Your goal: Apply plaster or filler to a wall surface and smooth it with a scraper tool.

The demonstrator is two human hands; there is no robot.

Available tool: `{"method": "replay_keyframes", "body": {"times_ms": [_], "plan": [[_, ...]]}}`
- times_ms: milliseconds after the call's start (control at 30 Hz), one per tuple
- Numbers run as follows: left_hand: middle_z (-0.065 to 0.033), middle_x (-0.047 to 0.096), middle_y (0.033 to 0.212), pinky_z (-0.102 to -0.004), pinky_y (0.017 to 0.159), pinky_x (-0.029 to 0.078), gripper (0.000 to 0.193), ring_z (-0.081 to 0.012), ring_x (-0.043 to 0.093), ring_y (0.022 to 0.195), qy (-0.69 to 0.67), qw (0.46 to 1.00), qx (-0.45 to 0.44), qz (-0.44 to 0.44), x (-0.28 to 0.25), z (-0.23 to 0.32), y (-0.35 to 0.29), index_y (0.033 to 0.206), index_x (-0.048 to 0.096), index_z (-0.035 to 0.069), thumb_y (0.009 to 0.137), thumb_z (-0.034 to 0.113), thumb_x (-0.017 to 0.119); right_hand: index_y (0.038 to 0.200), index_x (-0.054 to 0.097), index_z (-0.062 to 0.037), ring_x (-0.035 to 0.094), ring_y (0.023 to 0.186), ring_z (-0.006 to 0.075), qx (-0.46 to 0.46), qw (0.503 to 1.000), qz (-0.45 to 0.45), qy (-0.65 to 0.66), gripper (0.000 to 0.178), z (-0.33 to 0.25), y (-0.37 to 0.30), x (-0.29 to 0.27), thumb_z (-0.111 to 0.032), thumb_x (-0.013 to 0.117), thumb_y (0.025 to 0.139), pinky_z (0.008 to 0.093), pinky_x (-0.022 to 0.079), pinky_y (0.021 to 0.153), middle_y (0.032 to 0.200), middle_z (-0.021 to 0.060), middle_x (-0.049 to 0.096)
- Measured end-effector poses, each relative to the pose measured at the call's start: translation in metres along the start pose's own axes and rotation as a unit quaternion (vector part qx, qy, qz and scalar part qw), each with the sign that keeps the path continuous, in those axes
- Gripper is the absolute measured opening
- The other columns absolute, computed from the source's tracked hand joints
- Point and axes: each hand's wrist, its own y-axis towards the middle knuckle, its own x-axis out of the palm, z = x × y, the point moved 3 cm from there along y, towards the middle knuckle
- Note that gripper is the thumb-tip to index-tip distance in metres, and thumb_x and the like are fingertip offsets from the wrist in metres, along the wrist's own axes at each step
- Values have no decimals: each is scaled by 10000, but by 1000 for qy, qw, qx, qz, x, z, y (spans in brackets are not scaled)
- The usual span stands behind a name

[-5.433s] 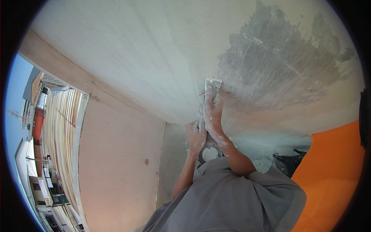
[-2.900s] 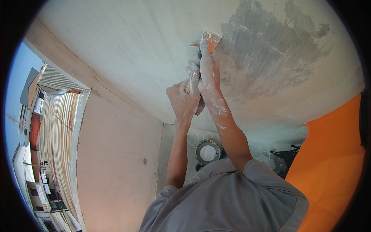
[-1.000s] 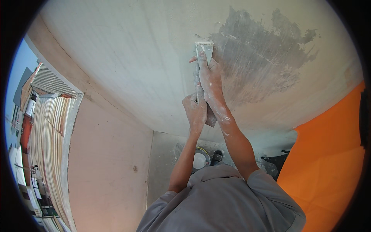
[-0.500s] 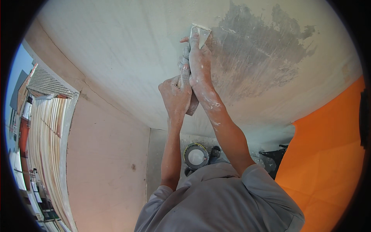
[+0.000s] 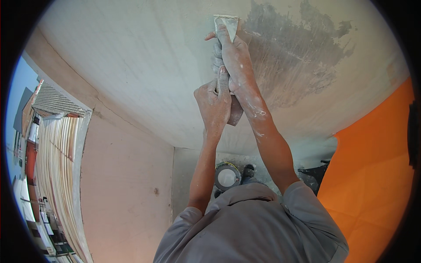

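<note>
Grey patch (image 5: 298,48): spreading over the pale wall (image 5: 153,65), its ragged left edge lying just beside my blade.
Putty knife (image 5: 231,26): pointing up the wall, left of the patch; whitish stuff is lining its top edge. It is seemingly meeting the wall, though I am not seeing the contact clearly.
Right hand (image 5: 237,57): clamping the putty knife; my thumb is lying along the blade, one finger is sticking out leftward, the others are curling behind it.
Left hand (image 5: 212,105): closing round what is looking like the handle of a brown plate (image 5: 236,113), just below my right hand; most of that grip is hiding from view.
Brown plate: hanging between my wrists, a flat corner showing; I am guessing it is serving as a second blade.
Blade work: by my judgement, I am working filler along the patch's border; whether I am spreading or scraping, I cannot tell.
Next stroke: calling, I am thinking, for a low blade angle and even thumb pressure, so the corners are not gouging the wall.
Bucket (image 5: 238,179): standing on the floor below, well apart from both tools, showing a white round inside.
</note>
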Motion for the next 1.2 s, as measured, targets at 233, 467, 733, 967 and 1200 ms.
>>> {"method": "replay_keyframes", "body": {"times_ms": [233, 467, 733, 967, 1200], "plan": [[-76, 358, 552, -428, 530, 291, 660, -140, 316, 572, -39, 998, -40, -32, 23, -26, -17, 682, 430, -98, 1088, 416, 506, 912, 685, -72, 286, 440, 32, 21, 998, 29, -56, 443, 14, -5, -24, -441, 512, 1088, 244, 254, 381, 587, -98, 328], [-67, 332, 534, -430, 522, 277, 723, -148, 300, 561, -17, 1000, -24, -7, 17, -8, 1, 648, 398, -97, 1081, 473, 501, 915, 695, -73, 318, 455, 37, -31, 996, 42, -70, 450, 2, 7, -12, -443, 507, 1089, 243, 287, 404, 584, -90, 339], [-91, 360, 501, -435, 523, 307, 709, -164, 322, 543, -80, 996, -34, 8, 2, 40, 39, 605, 472, -96, 1066, 435, 549, 941, 686, -64, 312, 451, 52, -52, 998, 19, -17, 444, -50, 22, 26, -436, 496, 1091, 245, 285, 412, 588, -87, 320], [-5, 351, 572, -365, 525, 302, 751, -122, 313, 566, -112, 992, -48, -22, 19, 23, 5, 603, 400, -11, 1063, 578, 477, 949, 680, -66, 293, 440, 50, 12, 999, -20, -49, 427, -44, 2, 4, -418, 488, 1095, 246, 273, 400, 588, -93, 299], [-67, 400, 560, -433, 558, 342, 775, -167, 358, 571, -80, 994, -73, -15, 20, 25, 18, 628, 465, -66, 1050, 584, 490, 947, 676, -59, 292, 433, 61, -18, 996, 12, -89, 421, -37, 24, 2, -405, 489, 1096, 255, 269, 388, 585, -84, 316]]}}
